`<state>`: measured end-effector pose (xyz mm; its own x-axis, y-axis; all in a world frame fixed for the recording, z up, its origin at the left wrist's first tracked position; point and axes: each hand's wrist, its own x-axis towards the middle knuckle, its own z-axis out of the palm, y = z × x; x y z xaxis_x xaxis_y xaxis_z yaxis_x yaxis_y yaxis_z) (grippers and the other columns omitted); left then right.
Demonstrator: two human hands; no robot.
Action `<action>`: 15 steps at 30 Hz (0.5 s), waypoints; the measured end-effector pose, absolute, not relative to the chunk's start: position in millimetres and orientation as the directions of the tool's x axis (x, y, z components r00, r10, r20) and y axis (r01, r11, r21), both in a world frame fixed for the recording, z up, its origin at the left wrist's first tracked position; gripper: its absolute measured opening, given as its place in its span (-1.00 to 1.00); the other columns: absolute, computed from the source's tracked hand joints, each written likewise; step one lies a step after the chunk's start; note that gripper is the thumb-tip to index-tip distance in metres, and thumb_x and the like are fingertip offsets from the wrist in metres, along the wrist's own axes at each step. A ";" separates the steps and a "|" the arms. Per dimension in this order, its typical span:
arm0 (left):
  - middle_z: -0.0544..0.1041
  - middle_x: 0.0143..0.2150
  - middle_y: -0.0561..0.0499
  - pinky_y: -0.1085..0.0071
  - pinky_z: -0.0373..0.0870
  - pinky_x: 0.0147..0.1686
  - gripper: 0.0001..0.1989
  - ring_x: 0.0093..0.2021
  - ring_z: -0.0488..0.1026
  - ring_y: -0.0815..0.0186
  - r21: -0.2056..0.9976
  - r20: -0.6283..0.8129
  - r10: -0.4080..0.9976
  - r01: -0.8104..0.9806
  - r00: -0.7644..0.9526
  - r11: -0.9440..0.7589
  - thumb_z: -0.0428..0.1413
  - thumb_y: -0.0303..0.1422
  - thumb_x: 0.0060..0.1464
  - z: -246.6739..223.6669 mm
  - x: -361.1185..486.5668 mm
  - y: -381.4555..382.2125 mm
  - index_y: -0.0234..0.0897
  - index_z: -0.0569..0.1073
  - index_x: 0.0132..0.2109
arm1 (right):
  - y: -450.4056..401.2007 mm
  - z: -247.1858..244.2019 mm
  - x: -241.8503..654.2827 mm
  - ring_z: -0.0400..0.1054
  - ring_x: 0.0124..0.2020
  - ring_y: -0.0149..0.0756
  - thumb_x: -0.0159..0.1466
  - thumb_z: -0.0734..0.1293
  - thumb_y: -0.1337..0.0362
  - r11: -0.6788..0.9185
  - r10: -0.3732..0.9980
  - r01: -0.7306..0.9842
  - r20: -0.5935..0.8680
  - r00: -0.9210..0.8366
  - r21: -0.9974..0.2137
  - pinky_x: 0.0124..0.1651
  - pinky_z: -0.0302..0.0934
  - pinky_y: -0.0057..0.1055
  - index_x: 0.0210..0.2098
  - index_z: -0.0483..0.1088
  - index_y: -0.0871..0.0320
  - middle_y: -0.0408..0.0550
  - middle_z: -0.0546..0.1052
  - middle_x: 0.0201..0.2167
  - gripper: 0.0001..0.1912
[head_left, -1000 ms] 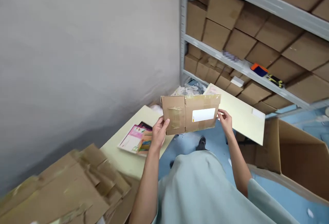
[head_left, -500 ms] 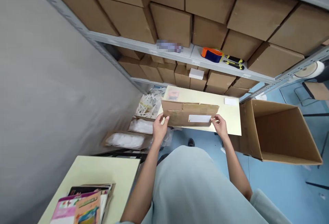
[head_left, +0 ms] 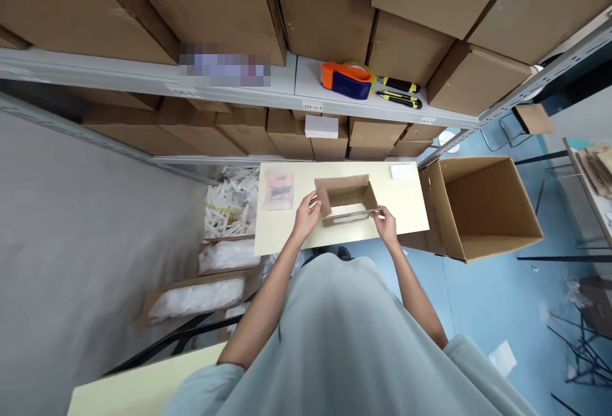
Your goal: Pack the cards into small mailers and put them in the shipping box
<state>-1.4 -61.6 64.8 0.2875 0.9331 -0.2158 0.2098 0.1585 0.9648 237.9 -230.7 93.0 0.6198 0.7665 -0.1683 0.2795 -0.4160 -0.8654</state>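
Observation:
A small cardboard box [head_left: 344, 182] stands opened out over the cream table [head_left: 406, 209], its top open and a pale patch showing inside at the bottom. A white label [head_left: 351, 218] is on its near side. My left hand [head_left: 306, 215] grips the box's left side, thumb and fingers at the edge of a flap. At the near right corner my right hand [head_left: 384, 223] pinches the box edge. Left of the box lies a pinkish clear packet [head_left: 278, 190] with something dark in it. A white card [head_left: 403, 172] rests at the table's far right.
Beyond the table, shelves [head_left: 287, 75] hold several cardboard boxes, an orange and blue tape dispenser [head_left: 347, 79] and utility knives [head_left: 399, 92]. A large open carton [head_left: 492, 212] stands to the right. On the left are a heap of white scraps [head_left: 234, 202] and white bags [head_left: 198, 298].
The cardboard, seen flat and upright before, is now spread into an open box shape and sits lower over the table. Both hands stay on it. The camera view has shifted.

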 end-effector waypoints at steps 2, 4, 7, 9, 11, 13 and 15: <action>0.54 0.41 -0.29 -0.05 0.48 0.43 -0.59 0.37 0.55 0.02 0.960 -0.231 0.917 0.228 0.325 0.161 0.15 -0.23 0.36 71.0 -2.4 -52.5 -0.25 0.54 0.27 | -226.8 98.4 231.4 0.64 -0.03 -0.06 0.38 0.23 0.02 -0.444 0.747 0.274 -0.184 0.639 -0.853 0.04 0.56 -0.13 -0.01 0.54 0.12 0.15 0.73 -0.05 -0.59; 0.52 0.42 -0.29 -0.01 0.53 0.38 -0.52 0.38 0.54 0.00 0.958 -0.224 0.901 0.255 0.372 0.134 0.21 -0.13 0.34 78.5 -8.9 -48.6 -0.24 0.53 0.29 | -224.3 107.2 225.8 0.66 -0.04 -0.07 0.43 0.22 -0.04 -0.460 0.717 0.254 -0.188 0.671 -0.851 0.06 0.56 -0.12 0.01 0.55 0.11 0.14 0.74 -0.05 -0.56; 0.44 0.48 -0.28 0.06 0.61 0.29 -0.33 0.39 0.52 -0.05 0.927 -0.204 0.874 0.374 0.441 0.027 0.35 -0.08 0.19 90.9 -25.1 -50.4 -0.21 0.48 0.36 | -221.0 124.5 219.1 0.66 -0.04 -0.07 0.41 0.32 -0.18 -0.489 0.667 0.232 -0.190 0.720 -0.841 0.03 0.55 -0.16 0.02 0.57 0.10 0.13 0.73 -0.01 -0.49; 0.43 0.47 -0.28 0.06 0.65 0.21 -0.28 0.33 0.57 -0.07 0.872 -0.219 0.860 0.488 0.461 -0.039 0.37 -0.11 0.15 99.5 -35.2 -53.7 -0.20 0.45 0.38 | -217.6 136.3 216.2 0.66 -0.08 -0.07 0.35 0.40 -0.23 -0.531 0.646 0.237 -0.207 0.734 -0.814 0.01 0.54 -0.18 -0.02 0.59 0.08 0.11 0.74 0.00 -0.48; 0.48 0.42 -0.28 0.05 0.65 0.18 -0.35 0.24 0.63 -0.07 0.812 -0.250 0.856 0.580 0.453 -0.070 0.34 -0.17 0.17 108.2 -41.2 -57.0 -0.20 0.45 0.36 | -212.6 146.5 215.0 0.66 -0.13 -0.09 0.29 0.47 -0.23 -0.576 0.638 0.248 -0.239 0.732 -0.778 0.00 0.53 -0.19 -0.07 0.61 0.06 0.06 0.75 -0.05 -0.50; 0.54 0.36 -0.25 0.06 0.62 0.18 -0.46 0.19 0.66 -0.05 0.770 -0.271 0.853 0.632 0.446 -0.087 0.29 -0.22 0.20 117.0 -42.0 -59.5 -0.20 0.48 0.28 | -205.9 154.4 215.2 0.65 -0.17 -0.12 0.25 0.53 -0.19 -0.608 0.645 0.265 -0.272 0.714 -0.748 -0.02 0.52 -0.21 -0.10 0.61 0.04 0.01 0.75 -0.10 -0.53; 0.60 0.30 -0.20 0.09 0.60 0.17 -0.61 0.16 0.68 -0.03 0.740 -0.286 0.847 0.665 0.448 -0.101 0.23 -0.27 0.24 125.2 -38.7 -61.0 -0.19 0.50 0.18 | -198.0 159.8 216.8 0.65 -0.19 -0.15 0.24 0.55 -0.14 -0.626 0.669 0.295 -0.302 0.679 -0.722 -0.05 0.50 -0.25 -0.11 0.60 0.03 -0.03 0.75 -0.12 -0.58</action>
